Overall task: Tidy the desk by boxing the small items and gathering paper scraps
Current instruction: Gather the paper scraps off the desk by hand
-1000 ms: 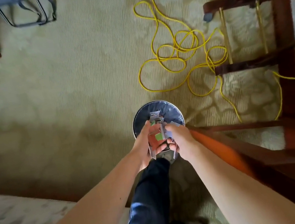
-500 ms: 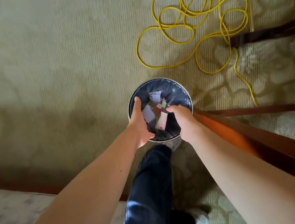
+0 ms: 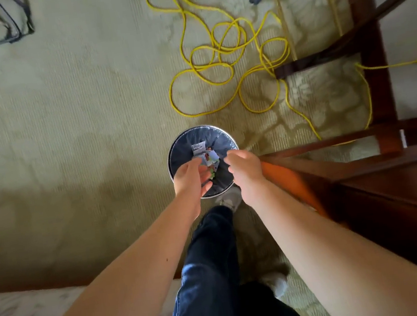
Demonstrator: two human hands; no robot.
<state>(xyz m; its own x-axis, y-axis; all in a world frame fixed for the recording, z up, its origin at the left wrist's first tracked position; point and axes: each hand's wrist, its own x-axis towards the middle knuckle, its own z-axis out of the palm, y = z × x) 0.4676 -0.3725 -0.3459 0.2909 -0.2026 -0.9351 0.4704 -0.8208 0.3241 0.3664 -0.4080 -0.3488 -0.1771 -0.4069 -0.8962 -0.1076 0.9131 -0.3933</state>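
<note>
Left hand (image 3: 191, 180) and right hand (image 3: 245, 172) hang right above the wastebasket (image 3: 199, 127), fingers (image 3: 192, 168) slack and gripping nothing, presumably so the paper scraps (image 3: 205, 155) fall inside it (they lie on its dark liner (image 3: 222, 139)).

Two empty hands, left (image 3: 191, 180) and right (image 3: 244, 170), hover over a round wastebasket (image 3: 175, 159) holding paper scraps (image 3: 205, 155) on carpet (image 3: 76, 122).

The left hand (image 3: 190, 180) and the right hand (image 3: 244, 171) are covering the near rim of the bin (image 3: 198, 128), the paper scraps (image 3: 205, 155) inside are blurring into bits too small to tell apart, the right hand is hiding its own palm, and the desk (image 3: 382, 184) is running off the right edge.
</note>
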